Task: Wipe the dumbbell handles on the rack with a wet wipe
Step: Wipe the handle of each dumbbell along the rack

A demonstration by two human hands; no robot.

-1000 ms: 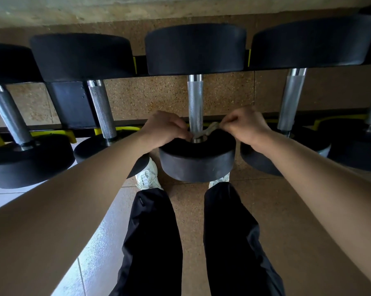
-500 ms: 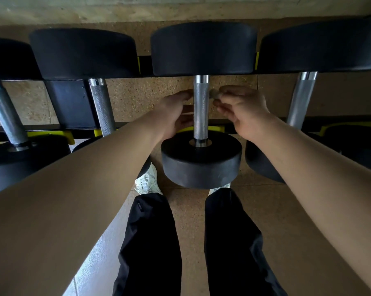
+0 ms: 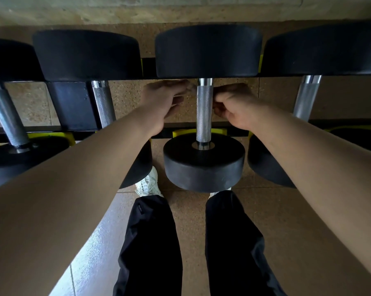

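The middle dumbbell's knurled steel handle (image 3: 203, 112) runs between two black rubber heads on the rack. My left hand (image 3: 163, 101) reaches to the far end of the handle from the left. A pale, blurred bit of wet wipe (image 3: 191, 87) shows at its fingertips. My right hand (image 3: 235, 105) is curled tight against the handle's right side at the same height. The rest of the wipe is hidden behind the handle and inside my fingers.
Neighbouring dumbbell handles (image 3: 103, 105) (image 3: 306, 97) lie close on either side, and another handle (image 3: 7, 116) at the far left. The black rack has yellow cradles (image 3: 184, 132). Below it are the cork-coloured floor, my black trousers and white shoes (image 3: 148, 184).
Both hands have slid with the wipe from the near end of the handle, by the lower head, up to its far end.
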